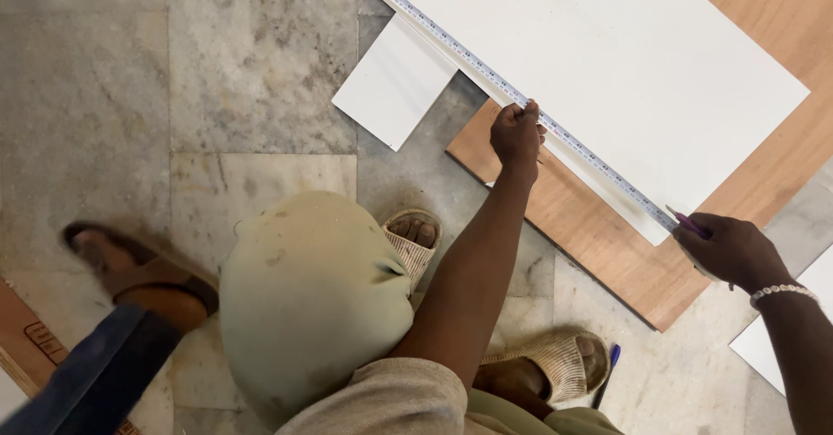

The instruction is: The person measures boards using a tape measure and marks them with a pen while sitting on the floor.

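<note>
Head view: left hand (516,133) fingers pinch the tape measure (555,128) against the white board (607,62). Right hand (733,250) fingers grip a purple pen (688,222) at the board's corner.

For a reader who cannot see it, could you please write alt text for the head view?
A measuring tape lies along the edge of a white board resting on a wooden panel on a stone floor. The left hand pinches the tape, and the right hand, holding a purple pen, pins its end.
</note>
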